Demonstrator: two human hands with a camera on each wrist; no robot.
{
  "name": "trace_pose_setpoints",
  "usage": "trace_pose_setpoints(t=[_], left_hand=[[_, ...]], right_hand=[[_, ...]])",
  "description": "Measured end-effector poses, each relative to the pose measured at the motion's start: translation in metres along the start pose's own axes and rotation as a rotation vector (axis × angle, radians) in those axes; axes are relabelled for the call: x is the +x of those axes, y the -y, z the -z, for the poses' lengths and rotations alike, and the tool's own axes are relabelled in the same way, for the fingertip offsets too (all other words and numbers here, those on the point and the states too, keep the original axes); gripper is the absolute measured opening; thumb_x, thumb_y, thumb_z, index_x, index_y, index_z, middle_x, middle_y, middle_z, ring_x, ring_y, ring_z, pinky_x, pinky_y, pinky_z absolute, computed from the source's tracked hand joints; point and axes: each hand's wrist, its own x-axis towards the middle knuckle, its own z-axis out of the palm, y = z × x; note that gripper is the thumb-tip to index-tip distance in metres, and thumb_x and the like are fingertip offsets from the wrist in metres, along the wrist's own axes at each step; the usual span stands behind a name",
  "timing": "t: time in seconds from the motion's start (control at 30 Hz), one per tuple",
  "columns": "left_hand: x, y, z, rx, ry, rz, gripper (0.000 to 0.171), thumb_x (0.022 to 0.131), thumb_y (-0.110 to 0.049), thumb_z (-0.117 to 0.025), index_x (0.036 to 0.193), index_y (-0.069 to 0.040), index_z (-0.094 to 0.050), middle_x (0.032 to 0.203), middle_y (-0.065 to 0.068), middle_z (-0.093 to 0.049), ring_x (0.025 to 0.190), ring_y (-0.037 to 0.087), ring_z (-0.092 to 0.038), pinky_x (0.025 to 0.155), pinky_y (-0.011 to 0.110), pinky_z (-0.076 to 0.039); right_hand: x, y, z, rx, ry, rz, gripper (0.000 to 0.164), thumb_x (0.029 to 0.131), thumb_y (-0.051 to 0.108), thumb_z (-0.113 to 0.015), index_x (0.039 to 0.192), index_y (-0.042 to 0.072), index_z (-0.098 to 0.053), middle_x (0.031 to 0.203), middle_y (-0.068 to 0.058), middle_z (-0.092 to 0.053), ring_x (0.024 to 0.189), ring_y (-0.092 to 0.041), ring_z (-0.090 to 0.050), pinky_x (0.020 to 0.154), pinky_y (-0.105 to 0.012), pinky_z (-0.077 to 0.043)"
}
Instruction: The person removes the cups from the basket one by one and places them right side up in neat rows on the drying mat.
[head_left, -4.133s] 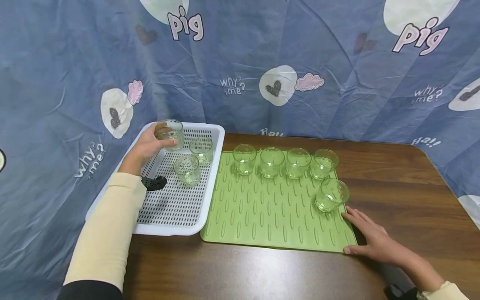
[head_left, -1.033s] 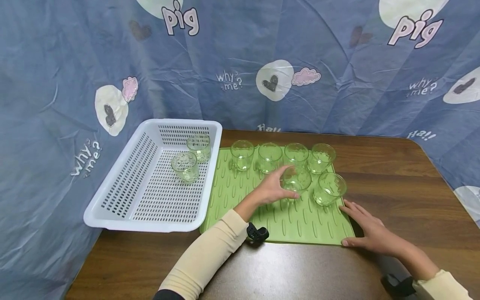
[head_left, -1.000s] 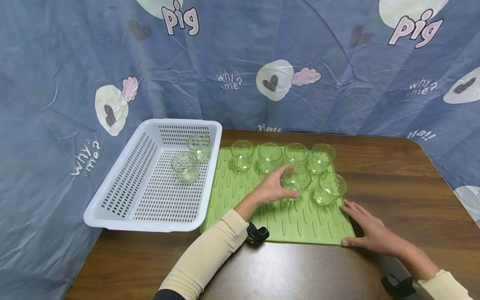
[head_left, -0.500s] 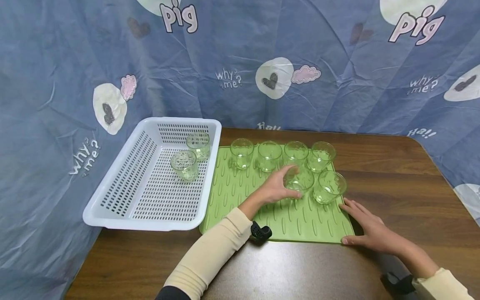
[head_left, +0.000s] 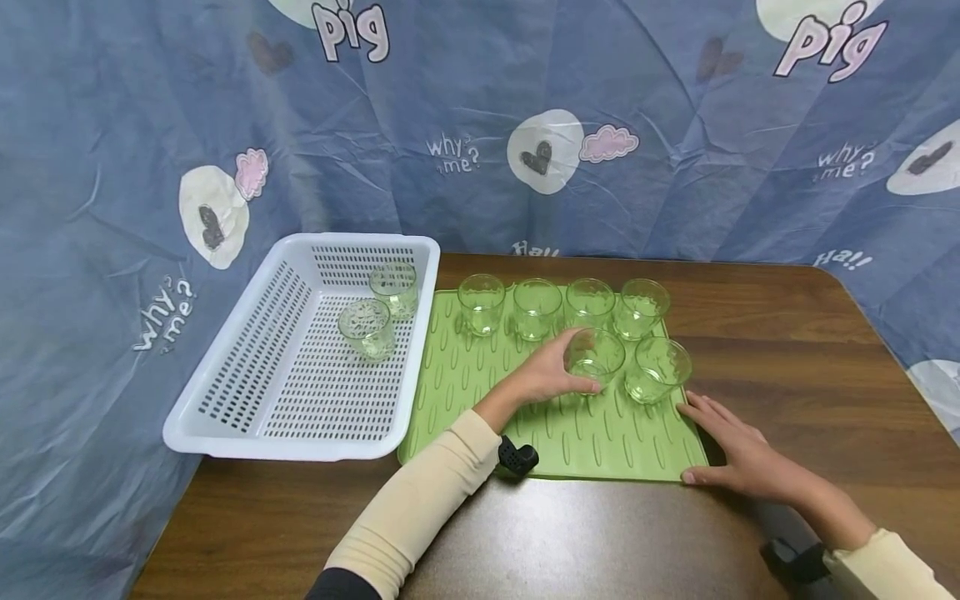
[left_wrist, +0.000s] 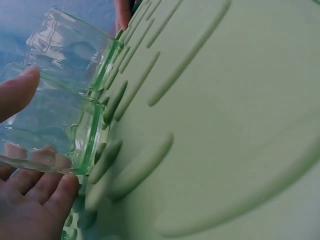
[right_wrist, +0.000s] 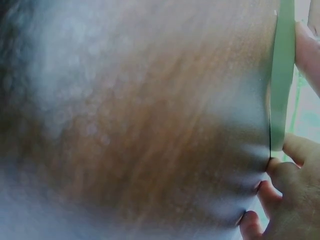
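My left hand [head_left: 547, 369] holds a clear drinking glass [head_left: 595, 360] between thumb and fingers over the green ridged mat [head_left: 480, 425]. In the left wrist view this glass [left_wrist: 50, 115] stands upright at the mat, with another glass [left_wrist: 70, 50] just behind it. A tilted-looking glass [head_left: 657, 372] is just right of the held one. Behind them a row of several glasses [head_left: 482, 304] lines the mat's back edge. My right hand [head_left: 750, 457] rests at the mat's right edge, fingers spread on the table and the thumb at the front corner. The right wrist view shows its fingers [right_wrist: 282, 175] by the mat's edge.
Left of the mat stands a white perforated basket [head_left: 279, 450] with two glasses [head_left: 367, 328] inside. Both it and the mat are on a brown wooden table [head_left: 780, 350]. A blue printed cloth [head_left: 420, 100] hangs behind and to the left.
My left hand has carried a glass from the basket to the mat, in front of the back row. Over the last second it shifts only slightly. The right hand stays put.
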Motion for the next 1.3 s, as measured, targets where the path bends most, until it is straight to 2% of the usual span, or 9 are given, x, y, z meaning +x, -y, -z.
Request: trace_pose_setpoints(t=[0.23, 0.53, 0.7, 0.87, 0.97, 1.03, 1.13, 1.2, 1.3], left_hand=[[0.001, -0.007, 0.005, 0.074, -0.021, 0.006, 0.096, 0.076, -0.011, -0.084, 0.155, -0.016, -0.030, 0.152, 0.010, -0.047, 0.141, 0.027, -0.046, 0.119, 0.040, -0.038], [0.002, -0.011, 0.007, 0.133, -0.049, 0.003, 0.094, 0.077, -0.013, -0.084, 0.154, -0.015, -0.030, 0.150, 0.009, -0.050, 0.138, 0.026, -0.049, 0.117, 0.043, -0.041], [0.000, -0.012, 0.010, 0.145, -0.071, -0.002, 0.097, 0.076, -0.014, -0.085, 0.155, -0.017, -0.029, 0.148, 0.008, -0.051, 0.136, 0.028, -0.050, 0.115, 0.046, -0.042], [-0.007, -0.012, 0.010, 0.184, -0.114, -0.002, 0.110, 0.072, -0.020, -0.088, 0.158, -0.019, -0.021, 0.158, 0.010, -0.038, 0.142, 0.032, -0.042, 0.118, 0.052, -0.037], [-0.015, -0.015, 0.005, 0.227, -0.151, -0.010, 0.114, 0.072, -0.029, -0.088, 0.160, -0.018, -0.015, 0.164, 0.009, -0.028, 0.149, 0.032, -0.032, 0.121, 0.052, -0.030], [-0.024, -0.019, 0.002, 0.258, -0.192, -0.027, 0.111, 0.076, -0.036, -0.085, 0.160, -0.018, -0.014, 0.164, 0.008, -0.028, 0.150, 0.030, -0.031, 0.121, 0.053, -0.030], [-0.041, -0.032, -0.001, 0.261, -0.288, -0.051, 0.095, 0.084, -0.040, -0.076, 0.158, -0.018, -0.020, 0.160, 0.008, -0.034, 0.146, 0.029, -0.037, 0.118, 0.055, -0.035], [-0.053, -0.044, 0.000, 0.242, -0.354, -0.066, 0.082, 0.089, -0.037, -0.071, 0.156, -0.019, -0.027, 0.157, 0.006, -0.038, 0.142, 0.027, -0.042, 0.114, 0.055, -0.040], [-0.072, -0.066, 0.005, 0.297, -0.396, -0.137, 0.070, 0.092, -0.032, -0.066, 0.152, -0.017, -0.034, 0.157, 0.005, -0.038, 0.142, 0.025, -0.042, 0.115, 0.052, -0.040]], right_hand=[[0.007, 0.002, 0.006, 0.006, 0.019, -0.012, 0.094, 0.075, 0.040, -0.083, 0.149, 0.005, -0.039, 0.158, -0.027, -0.030, 0.139, -0.054, -0.031, 0.091, -0.083, -0.030], [0.013, 0.001, 0.008, -0.034, 0.001, 0.025, 0.094, 0.072, 0.038, -0.086, 0.147, 0.004, -0.041, 0.156, -0.026, -0.033, 0.142, -0.044, -0.032, 0.090, -0.079, -0.036], [0.018, 0.004, 0.010, -0.032, 0.022, 0.013, 0.094, 0.073, 0.039, -0.085, 0.147, 0.004, -0.040, 0.157, -0.026, -0.032, 0.141, -0.047, -0.032, 0.091, -0.079, -0.035], [0.019, 0.004, 0.008, -0.038, 0.011, 0.030, 0.093, 0.073, 0.039, -0.085, 0.146, 0.003, -0.042, 0.156, -0.027, -0.034, 0.138, -0.050, -0.034, 0.089, -0.080, -0.036], [0.013, 0.003, 0.005, -0.042, -0.008, 0.037, 0.092, 0.072, 0.039, -0.086, 0.145, 0.003, -0.043, 0.154, -0.027, -0.037, 0.143, -0.042, -0.033, 0.088, -0.079, -0.037], [0.009, 0.001, 0.002, -0.044, -0.023, 0.041, 0.091, 0.071, 0.039, -0.086, 0.145, 0.004, -0.044, 0.153, -0.027, -0.038, 0.149, -0.028, -0.027, 0.088, -0.078, -0.038], [0.003, -0.001, -0.002, -0.053, -0.042, 0.061, 0.092, 0.070, 0.038, -0.087, 0.144, 0.005, -0.045, 0.152, -0.026, -0.039, 0.149, 0.001, -0.011, 0.086, -0.078, -0.040], [0.000, -0.003, -0.004, -0.046, -0.051, 0.065, 0.091, 0.070, 0.037, -0.087, 0.144, 0.005, -0.045, 0.152, -0.026, -0.040, 0.141, 0.017, -0.002, 0.085, -0.077, -0.040], [-0.002, -0.004, -0.003, -0.037, -0.047, 0.055, 0.090, 0.072, 0.037, -0.086, 0.145, 0.006, -0.044, 0.153, -0.026, -0.038, 0.139, 0.020, 0.001, 0.085, -0.077, -0.039]])
